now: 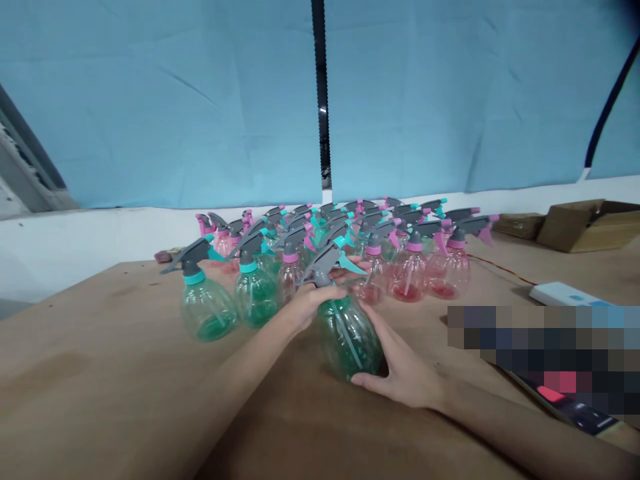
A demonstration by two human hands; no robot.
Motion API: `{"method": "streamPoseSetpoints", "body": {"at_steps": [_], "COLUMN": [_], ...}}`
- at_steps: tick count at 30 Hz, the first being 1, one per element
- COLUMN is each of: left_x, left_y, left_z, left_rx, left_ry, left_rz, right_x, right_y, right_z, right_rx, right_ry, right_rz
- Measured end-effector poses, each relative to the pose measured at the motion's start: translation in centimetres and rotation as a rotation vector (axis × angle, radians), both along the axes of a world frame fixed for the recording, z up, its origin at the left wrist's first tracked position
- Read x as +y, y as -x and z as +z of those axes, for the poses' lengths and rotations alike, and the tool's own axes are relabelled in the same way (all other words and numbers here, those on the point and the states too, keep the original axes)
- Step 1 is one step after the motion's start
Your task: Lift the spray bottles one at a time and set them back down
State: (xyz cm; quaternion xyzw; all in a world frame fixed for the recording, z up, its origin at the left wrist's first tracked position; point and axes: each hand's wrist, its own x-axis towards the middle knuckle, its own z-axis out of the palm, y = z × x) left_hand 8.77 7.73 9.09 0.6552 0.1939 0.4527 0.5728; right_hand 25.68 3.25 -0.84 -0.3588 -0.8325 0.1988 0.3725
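Note:
A green spray bottle (350,340) with a grey and teal spray head stands slightly tilted in front of me, between both hands. My left hand (317,300) is wrapped round its neck, just below the spray head. Around the bottle's right side and lower front curls my right hand (400,367), its thumb near the base; part of its fingers is hidden behind the bottle. Just behind are rows of similar bottles: a green one (256,297) and another green one (207,310) at the left, pink ones (410,273) at the right.
The wooden table (75,373) spans the view. An open cardboard box (590,227) lies at the back right, near a white power strip (570,295) with a cable. A phone-like dark device (575,403), partly pixelated, lies at the right. Blue sheeting (200,100) hangs behind.

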Motion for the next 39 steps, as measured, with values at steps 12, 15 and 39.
{"method": "streamPoseSetpoints", "body": {"at_steps": [12, 15, 39], "left_x": [-0.12, -0.11, -0.15], "left_y": [-0.72, -0.63, -0.34], "left_z": [-0.28, -0.20, -0.17], "left_rx": [0.050, 0.061, 0.075], "left_ry": [-0.034, -0.037, -0.033], "left_rz": [0.401, 0.361, 0.218], "right_x": [-0.04, 0.02, -0.27], "right_y": [-0.07, -0.08, -0.15], "right_z": [0.04, 0.07, 0.00], "right_rx": [-0.035, -0.036, -0.047], "right_ry": [0.004, 0.001, 0.003], "right_rz": [0.016, 0.018, 0.012]}}
